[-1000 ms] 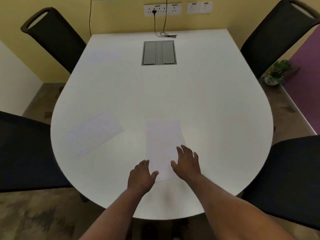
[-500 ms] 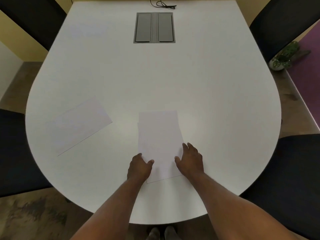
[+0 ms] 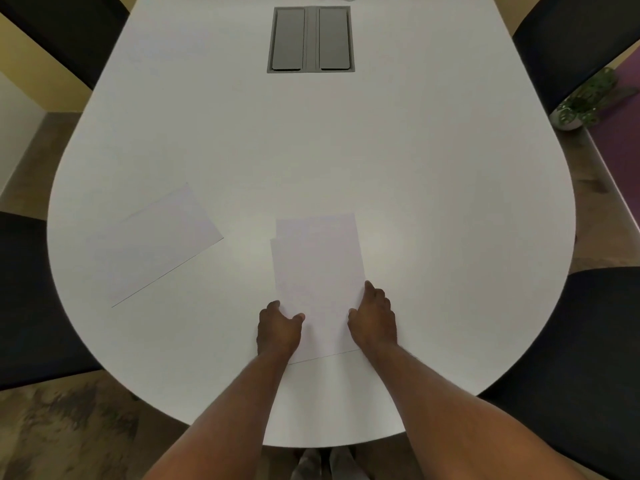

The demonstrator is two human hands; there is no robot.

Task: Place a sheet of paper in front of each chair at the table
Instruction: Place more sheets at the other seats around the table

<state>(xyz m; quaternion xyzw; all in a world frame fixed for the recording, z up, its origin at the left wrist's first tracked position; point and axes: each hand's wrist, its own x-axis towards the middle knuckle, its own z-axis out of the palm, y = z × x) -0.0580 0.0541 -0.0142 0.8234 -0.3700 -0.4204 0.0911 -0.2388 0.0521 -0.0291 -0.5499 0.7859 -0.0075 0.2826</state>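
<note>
Reaching forward from the near edge of the white table (image 3: 433, 188), both bare forearms are extended side by side, with the hands set palm-down at the lower corners of a small stack of paper (image 3: 317, 271). The left hand (image 3: 278, 329) is laid on the stack's left edge, its thumb pointed inward across the sheet and its fingers curled at the margin; whether the edge is pinched or merely pressed cannot be told. The right hand (image 3: 374, 322) is placed against the right edge, fingers held together and stretched forward along the margin, the thumb resting on the paper. No sheet is seen lifted clear of the tabletop.

The stack is lain lengthwise between the two hands, near the rounded near end of the table. At its far end the upper sheet is seen offset from the one beneath, so two staggered corners are shown. A single sheet (image 3: 156, 242) is lain flat and angled to the left, well apart from the stack and toward the dark chair (image 3: 31, 299) at the left side. Another dark chair (image 3: 585, 358) is stood at the right near side, and two more are partly seen at the far corners. A grey cable hatch (image 3: 311, 39) is set into the far middle of the table.
</note>
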